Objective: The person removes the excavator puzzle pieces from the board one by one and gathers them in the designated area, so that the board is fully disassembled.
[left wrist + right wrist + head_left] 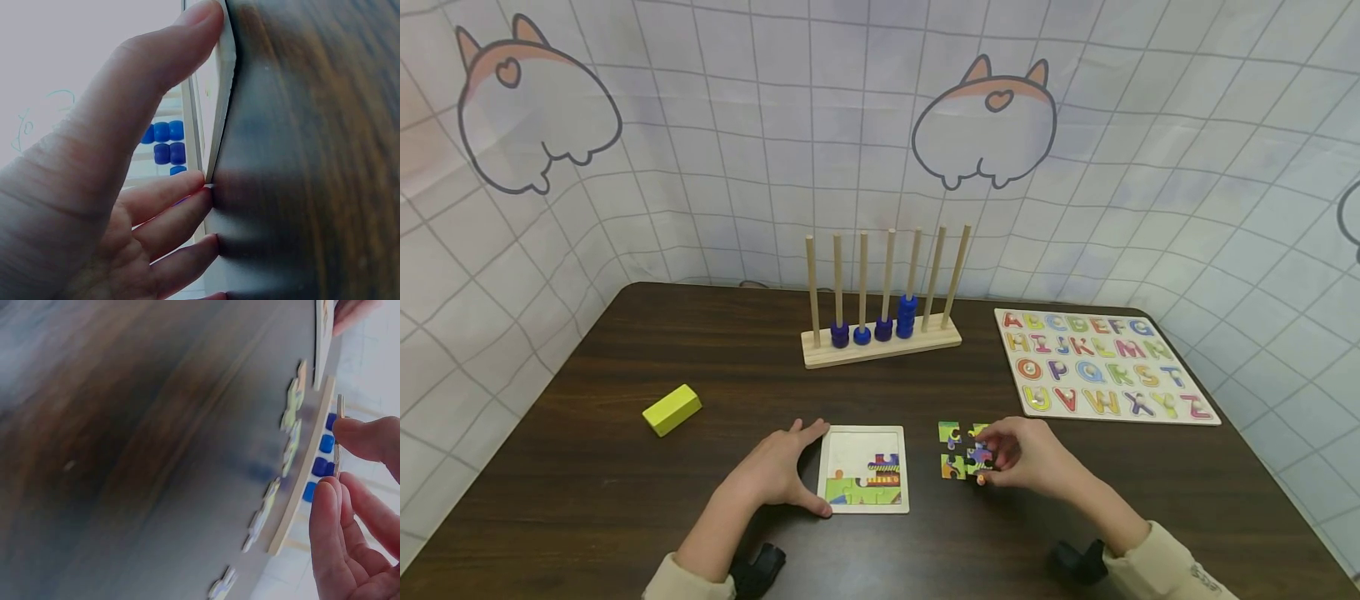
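My left hand spans the left side of a square wooden puzzle tray, fingers spread. Its thumb rests on the near corner and a fingertip touches the far corner; other fingertips meet the tabletop in the left wrist view. Pieces with green, red and purple print fill the tray's lower and right parts; the upper left shows bare wood. Between thumb and fingertips my right hand pinches a jigsaw piece, edge-on and above the table in the right wrist view. Beside it lie several loose jigsaw pieces, partly hidden by my fingers.
Behind the tray stands a wooden peg rack with blue and purple beads on some pegs. An alphabet board lies at the right, and a yellow block at the left. A white gridded curtain hangs behind the dark table.
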### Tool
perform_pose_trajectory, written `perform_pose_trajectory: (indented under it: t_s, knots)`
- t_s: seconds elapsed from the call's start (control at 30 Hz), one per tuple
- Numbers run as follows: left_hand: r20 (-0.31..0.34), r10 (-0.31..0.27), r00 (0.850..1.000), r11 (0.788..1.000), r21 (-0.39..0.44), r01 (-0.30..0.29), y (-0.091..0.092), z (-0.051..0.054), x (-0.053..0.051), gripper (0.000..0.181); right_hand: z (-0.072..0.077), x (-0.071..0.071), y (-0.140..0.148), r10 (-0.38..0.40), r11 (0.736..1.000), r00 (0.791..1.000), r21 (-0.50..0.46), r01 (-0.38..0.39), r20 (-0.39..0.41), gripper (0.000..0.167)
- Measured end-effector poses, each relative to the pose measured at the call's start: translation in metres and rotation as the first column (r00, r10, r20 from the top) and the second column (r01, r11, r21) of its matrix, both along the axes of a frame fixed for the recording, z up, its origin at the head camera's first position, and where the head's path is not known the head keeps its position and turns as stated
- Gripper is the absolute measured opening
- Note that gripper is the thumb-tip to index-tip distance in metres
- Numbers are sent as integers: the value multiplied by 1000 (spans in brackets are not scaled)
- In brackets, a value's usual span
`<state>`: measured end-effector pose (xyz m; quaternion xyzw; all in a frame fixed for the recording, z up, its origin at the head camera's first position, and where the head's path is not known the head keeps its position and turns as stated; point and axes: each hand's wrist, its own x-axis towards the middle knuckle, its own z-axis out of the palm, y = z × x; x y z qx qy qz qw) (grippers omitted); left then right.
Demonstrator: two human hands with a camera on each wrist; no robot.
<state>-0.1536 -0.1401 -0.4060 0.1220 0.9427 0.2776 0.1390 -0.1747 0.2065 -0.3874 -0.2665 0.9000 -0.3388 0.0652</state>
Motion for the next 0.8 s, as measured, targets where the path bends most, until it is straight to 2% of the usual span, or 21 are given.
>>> perform_pose_trajectory:
  t_s: [0.4,0.8]
  knots:
    - [12,3,1000,1000,-7,-3,0,1,0,106,-5,-5,12,-25,999,999,36,24,20,36]
    - [14,2,1000,1000,-13,-2,0,-1,-1,106,-12,-11,15,-30,993,998,114,25,49,33]
